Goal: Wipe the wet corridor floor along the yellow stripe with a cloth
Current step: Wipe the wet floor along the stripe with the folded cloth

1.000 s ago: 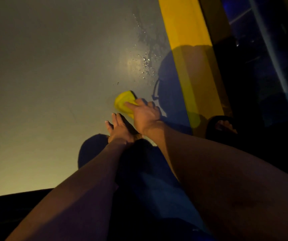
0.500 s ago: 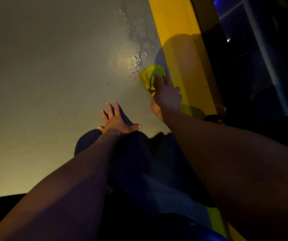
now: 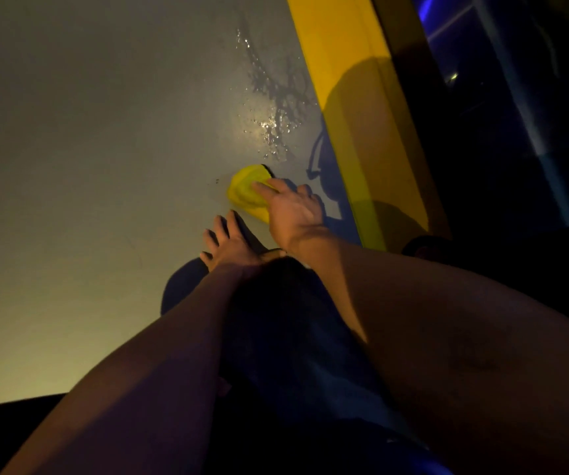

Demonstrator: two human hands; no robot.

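Pressing yellow cloth (image 3: 247, 192) (no legible writing).

Both bare forearms extend toward twelve o'clock. The left hand (image 3: 230, 243) lies flat, palm down, fingers spread. At its one o'clock, the right hand (image 3: 291, 212) presses palm down, fingers extended, wrist bent slightly.

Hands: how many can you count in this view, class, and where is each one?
2. The right hand presses on the yellow cloth near the yellow stripe; the left hand rests flat on the floor beside it.
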